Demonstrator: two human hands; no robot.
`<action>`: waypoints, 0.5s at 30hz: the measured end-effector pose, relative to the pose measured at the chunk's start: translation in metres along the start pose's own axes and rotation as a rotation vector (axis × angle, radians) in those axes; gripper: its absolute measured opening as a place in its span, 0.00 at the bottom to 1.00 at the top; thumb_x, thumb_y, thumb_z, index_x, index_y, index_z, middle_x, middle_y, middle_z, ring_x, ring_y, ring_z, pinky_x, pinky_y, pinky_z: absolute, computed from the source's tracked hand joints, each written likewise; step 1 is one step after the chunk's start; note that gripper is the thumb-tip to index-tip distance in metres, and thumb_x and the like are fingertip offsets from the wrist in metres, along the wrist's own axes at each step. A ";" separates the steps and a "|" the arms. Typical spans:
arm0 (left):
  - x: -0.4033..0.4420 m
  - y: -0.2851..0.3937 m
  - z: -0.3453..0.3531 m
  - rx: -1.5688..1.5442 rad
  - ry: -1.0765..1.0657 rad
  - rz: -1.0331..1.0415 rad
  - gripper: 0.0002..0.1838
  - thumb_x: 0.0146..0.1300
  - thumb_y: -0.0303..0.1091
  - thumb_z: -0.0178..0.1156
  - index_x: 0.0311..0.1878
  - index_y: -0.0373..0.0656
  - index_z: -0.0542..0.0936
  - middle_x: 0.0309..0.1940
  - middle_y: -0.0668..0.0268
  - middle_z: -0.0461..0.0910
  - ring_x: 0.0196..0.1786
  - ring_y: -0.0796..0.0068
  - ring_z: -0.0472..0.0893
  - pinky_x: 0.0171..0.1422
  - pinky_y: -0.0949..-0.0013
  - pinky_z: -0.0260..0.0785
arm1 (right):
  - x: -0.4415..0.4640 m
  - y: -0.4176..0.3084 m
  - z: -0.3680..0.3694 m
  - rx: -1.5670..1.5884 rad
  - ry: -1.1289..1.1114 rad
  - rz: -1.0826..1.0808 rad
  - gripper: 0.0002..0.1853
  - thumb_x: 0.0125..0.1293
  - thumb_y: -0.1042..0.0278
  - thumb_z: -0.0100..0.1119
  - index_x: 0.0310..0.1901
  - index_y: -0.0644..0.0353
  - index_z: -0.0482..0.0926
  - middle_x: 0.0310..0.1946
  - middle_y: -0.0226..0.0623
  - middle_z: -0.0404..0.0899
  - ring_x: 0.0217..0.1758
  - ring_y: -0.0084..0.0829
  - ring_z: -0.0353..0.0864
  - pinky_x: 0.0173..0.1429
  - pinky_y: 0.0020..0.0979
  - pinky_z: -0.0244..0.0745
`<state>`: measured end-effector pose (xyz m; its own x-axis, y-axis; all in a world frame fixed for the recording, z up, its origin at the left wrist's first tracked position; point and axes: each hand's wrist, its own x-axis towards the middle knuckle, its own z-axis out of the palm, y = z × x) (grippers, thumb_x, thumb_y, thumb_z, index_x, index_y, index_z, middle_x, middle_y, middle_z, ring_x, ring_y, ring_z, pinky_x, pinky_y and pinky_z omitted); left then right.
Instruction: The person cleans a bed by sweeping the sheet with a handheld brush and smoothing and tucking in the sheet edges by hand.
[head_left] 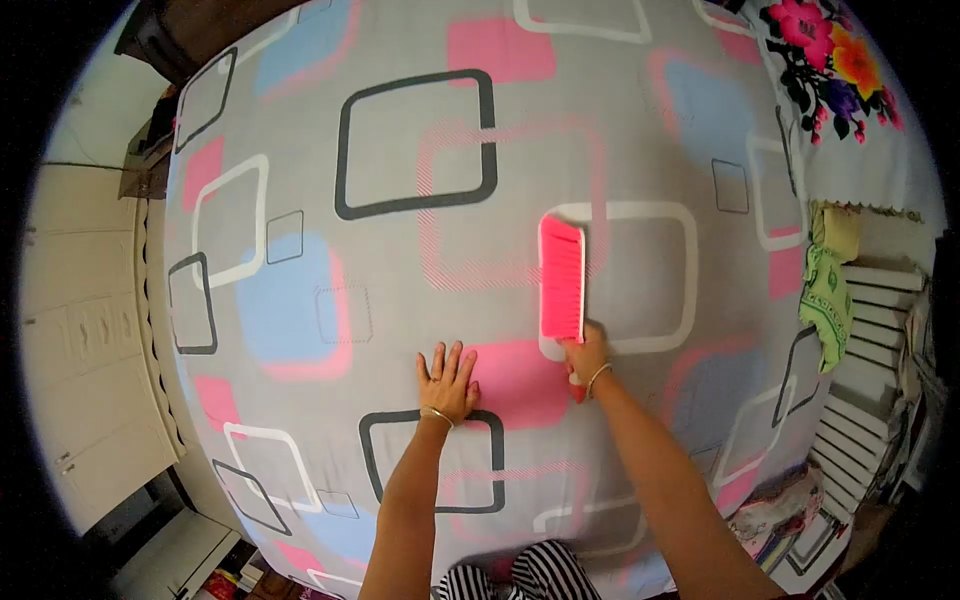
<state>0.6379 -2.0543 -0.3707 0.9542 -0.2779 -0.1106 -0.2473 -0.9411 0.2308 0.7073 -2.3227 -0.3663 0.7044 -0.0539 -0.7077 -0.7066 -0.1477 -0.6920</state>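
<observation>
A grey bed sheet (400, 310) with pink, blue, white and black rounded squares is spread over a wide bed. My right hand (586, 352) is closed around the handle of a pink bed brush (562, 280), whose bristle head points away from me over the sheet. Whether the bristles touch the cloth, I cannot tell. To its left, my left hand (449, 384) rests on the sheet, fingers spread, holding nothing. A bracelet circles each wrist. Striped cloth (520, 572) on my legs shows at the bed's near edge.
White cabinets (90, 340) line the left side. At the upper right lies a white cloth with printed flowers (825, 55). A green cloth (826, 300) hangs beside a white slatted rack (860, 400) on the right. Dark wooden furniture (190, 35) stands at the upper left.
</observation>
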 end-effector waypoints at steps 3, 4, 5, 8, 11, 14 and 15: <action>0.005 0.003 -0.010 -0.018 -0.048 -0.003 0.30 0.51 0.42 0.56 0.61 0.53 0.67 0.65 0.62 0.59 0.69 0.54 0.54 0.68 0.36 0.37 | 0.008 0.015 0.000 0.067 0.008 -0.019 0.05 0.55 0.73 0.59 0.34 0.63 0.77 0.21 0.31 0.76 0.17 0.22 0.72 0.21 0.28 0.68; 0.019 0.001 -0.016 -0.014 -0.041 0.007 0.30 0.51 0.42 0.56 0.61 0.53 0.67 0.65 0.62 0.59 0.69 0.54 0.54 0.68 0.36 0.37 | 0.009 0.009 0.001 0.037 0.037 -0.032 0.05 0.54 0.72 0.60 0.33 0.63 0.77 0.20 0.31 0.76 0.17 0.22 0.72 0.21 0.28 0.68; 0.034 -0.002 -0.021 -0.011 -0.052 0.093 0.29 0.52 0.42 0.55 0.61 0.54 0.67 0.65 0.62 0.59 0.69 0.56 0.54 0.68 0.35 0.37 | 0.005 0.005 -0.002 0.023 0.031 0.007 0.06 0.53 0.71 0.60 0.32 0.63 0.78 0.20 0.31 0.76 0.17 0.23 0.73 0.21 0.29 0.68; 0.115 -0.010 -0.043 0.014 -0.068 0.239 0.27 0.55 0.42 0.52 0.61 0.55 0.67 0.65 0.63 0.59 0.69 0.58 0.54 0.68 0.36 0.37 | -0.003 -0.015 -0.003 0.042 -0.008 -0.072 0.08 0.52 0.71 0.61 0.34 0.63 0.78 0.21 0.32 0.76 0.18 0.23 0.73 0.22 0.30 0.68; 0.227 -0.004 -0.058 0.003 0.124 0.118 0.27 0.57 0.42 0.49 0.62 0.54 0.66 0.66 0.62 0.58 0.69 0.57 0.54 0.69 0.39 0.36 | 0.006 0.002 -0.005 -0.070 -0.005 0.182 0.10 0.53 0.72 0.60 0.37 0.62 0.79 0.22 0.34 0.78 0.23 0.27 0.76 0.29 0.32 0.72; 0.314 0.001 -0.067 -0.009 0.150 0.068 0.28 0.58 0.42 0.48 0.64 0.53 0.64 0.67 0.61 0.57 0.70 0.55 0.53 0.69 0.40 0.34 | 0.001 -0.013 -0.004 -0.080 -0.001 0.159 0.12 0.54 0.71 0.59 0.42 0.62 0.78 0.28 0.39 0.80 0.33 0.33 0.78 0.41 0.34 0.74; 0.335 0.001 -0.067 -0.009 0.171 0.030 0.28 0.58 0.42 0.48 0.65 0.53 0.63 0.67 0.60 0.57 0.70 0.55 0.52 0.70 0.41 0.34 | 0.001 -0.012 -0.002 -0.065 0.008 0.173 0.12 0.54 0.71 0.59 0.42 0.62 0.78 0.28 0.39 0.80 0.33 0.33 0.78 0.41 0.34 0.74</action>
<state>0.9690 -2.1356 -0.3431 0.9613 -0.2683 0.0628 -0.2755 -0.9307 0.2405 0.7166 -2.3229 -0.3582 0.5732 -0.0916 -0.8143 -0.8118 -0.1987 -0.5491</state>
